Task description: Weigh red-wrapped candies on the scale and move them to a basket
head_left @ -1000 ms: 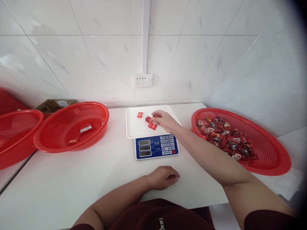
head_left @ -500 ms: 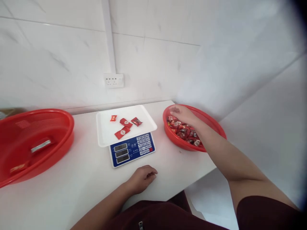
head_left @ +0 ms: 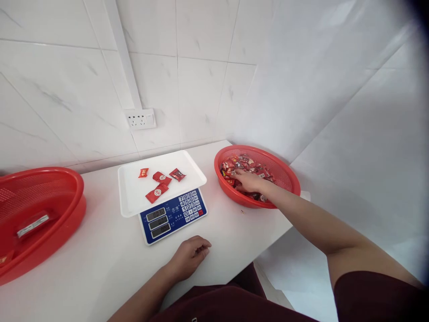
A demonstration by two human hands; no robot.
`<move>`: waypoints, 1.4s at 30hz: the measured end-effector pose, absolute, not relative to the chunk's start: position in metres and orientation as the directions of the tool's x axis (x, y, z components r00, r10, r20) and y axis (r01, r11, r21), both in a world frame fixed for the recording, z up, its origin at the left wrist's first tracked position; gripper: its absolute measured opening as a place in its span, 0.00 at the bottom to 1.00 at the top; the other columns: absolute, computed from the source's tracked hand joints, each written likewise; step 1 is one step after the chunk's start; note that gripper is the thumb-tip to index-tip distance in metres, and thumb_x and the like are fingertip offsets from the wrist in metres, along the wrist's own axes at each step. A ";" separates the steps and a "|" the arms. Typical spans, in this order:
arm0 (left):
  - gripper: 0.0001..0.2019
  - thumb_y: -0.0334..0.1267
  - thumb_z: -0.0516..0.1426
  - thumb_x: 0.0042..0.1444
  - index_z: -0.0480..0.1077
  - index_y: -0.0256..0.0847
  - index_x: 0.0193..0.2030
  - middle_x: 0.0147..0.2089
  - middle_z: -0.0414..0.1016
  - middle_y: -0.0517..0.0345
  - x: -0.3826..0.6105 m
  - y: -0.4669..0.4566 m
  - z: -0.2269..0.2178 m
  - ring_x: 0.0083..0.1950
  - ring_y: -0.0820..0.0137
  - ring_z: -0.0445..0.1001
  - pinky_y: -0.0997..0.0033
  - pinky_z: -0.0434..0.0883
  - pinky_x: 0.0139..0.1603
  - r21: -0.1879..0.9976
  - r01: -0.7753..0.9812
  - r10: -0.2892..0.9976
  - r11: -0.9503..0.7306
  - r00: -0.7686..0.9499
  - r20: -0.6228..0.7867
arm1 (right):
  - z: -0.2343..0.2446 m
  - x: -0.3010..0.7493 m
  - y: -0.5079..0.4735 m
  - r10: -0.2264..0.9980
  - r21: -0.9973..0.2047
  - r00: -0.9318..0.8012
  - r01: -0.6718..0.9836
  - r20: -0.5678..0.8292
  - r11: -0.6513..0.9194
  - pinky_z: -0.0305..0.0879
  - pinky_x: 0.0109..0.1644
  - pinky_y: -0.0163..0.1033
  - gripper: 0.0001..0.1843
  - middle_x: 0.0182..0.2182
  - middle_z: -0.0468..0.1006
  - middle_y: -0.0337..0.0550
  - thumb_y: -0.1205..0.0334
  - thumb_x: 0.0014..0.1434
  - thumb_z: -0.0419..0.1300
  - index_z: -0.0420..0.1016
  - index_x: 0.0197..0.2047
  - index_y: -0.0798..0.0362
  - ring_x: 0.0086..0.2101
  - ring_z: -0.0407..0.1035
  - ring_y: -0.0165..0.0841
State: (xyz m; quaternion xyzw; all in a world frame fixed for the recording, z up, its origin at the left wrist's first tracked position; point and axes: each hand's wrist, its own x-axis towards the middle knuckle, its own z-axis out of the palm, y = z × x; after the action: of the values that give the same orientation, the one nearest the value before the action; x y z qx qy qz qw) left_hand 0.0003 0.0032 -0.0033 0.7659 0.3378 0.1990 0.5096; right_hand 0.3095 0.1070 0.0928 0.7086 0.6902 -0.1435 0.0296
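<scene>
My right hand [head_left: 248,181] is down in the right red plastic basket [head_left: 229,191], its fingers spread over a pile of small wrapped candies [head_left: 246,162]. The fingertips touch the wrappers, and no candy shows gripped. On the white table lies my left hand [head_left: 189,257], fingers loosely bent, thumb apart, nothing seen in it. Just beyond it stands a digital scale [head_left: 173,216] with a blue keypad panel and lit displays. Its white tray [head_left: 132,192] bears a small orange-red packet [head_left: 143,172], two red packets [head_left: 157,192] and a darker red candy [head_left: 177,174].
A second red basket [head_left: 72,214] at the left holds a red packet with a white strip [head_left: 32,226]. A tiny scrap [head_left: 243,211] lies before the right basket. Behind the table [head_left: 110,259] is a tiled wall with a socket [head_left: 140,119]; the table's edge runs at lower right.
My right hand has gone down from above the right basket's rim onto the candies. The view has shifted a little to the right. My left hand stays resting on the table.
</scene>
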 end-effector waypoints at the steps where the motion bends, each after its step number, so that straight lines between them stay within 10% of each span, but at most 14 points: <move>1: 0.10 0.38 0.52 0.56 0.72 0.46 0.41 0.40 0.74 0.57 0.000 0.003 -0.004 0.39 0.67 0.72 0.71 0.69 0.40 0.916 0.310 0.720 -0.253 0.693 -0.036 | 0.093 0.308 0.108 0.973 -0.153 0.019 0.987 -0.229 -0.056 0.57 0.54 0.55 0.30 0.63 0.54 0.53 0.63 0.51 0.61 0.66 0.58 0.49 0.55 0.58 0.56; 9: 0.09 0.38 0.52 0.56 0.72 0.48 0.40 0.40 0.74 0.57 -0.001 0.002 -0.004 0.39 0.67 0.72 0.70 0.69 0.39 0.920 0.313 0.721 -0.234 0.691 -0.052 | 0.085 0.290 0.118 0.963 -0.363 0.078 0.916 -0.258 -0.172 0.66 0.40 0.45 0.12 0.40 0.79 0.48 0.54 0.58 0.54 0.76 0.42 0.45 0.37 0.72 0.44; 24: 0.09 0.39 0.53 0.54 0.73 0.48 0.40 0.40 0.74 0.58 0.000 0.002 -0.005 0.39 0.67 0.72 0.71 0.70 0.38 0.924 0.318 0.729 -0.210 0.681 -0.069 | 0.100 0.307 0.125 0.969 -0.878 0.133 0.411 -0.210 -0.246 0.72 0.33 0.34 0.13 0.32 0.75 0.38 0.68 0.45 0.62 0.70 0.38 0.50 0.33 0.70 0.31; 42: 0.11 0.35 0.53 0.56 0.73 0.41 0.44 0.42 0.73 0.55 -0.002 0.000 -0.002 0.39 0.71 0.72 0.75 0.69 0.41 0.907 0.314 0.703 -0.282 0.711 -0.028 | 0.109 0.316 0.126 0.865 -0.991 0.486 -0.012 -0.123 -0.134 0.68 0.25 0.30 0.07 0.25 0.73 0.36 0.61 0.52 0.62 0.66 0.27 0.49 0.26 0.68 0.28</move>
State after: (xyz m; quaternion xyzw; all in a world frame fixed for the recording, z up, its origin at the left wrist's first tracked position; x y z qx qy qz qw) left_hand -0.0022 0.0004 -0.0022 0.7767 0.3273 0.1938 0.5021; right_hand 0.3162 0.1258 0.1087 0.6471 0.3296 -0.3853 -0.5694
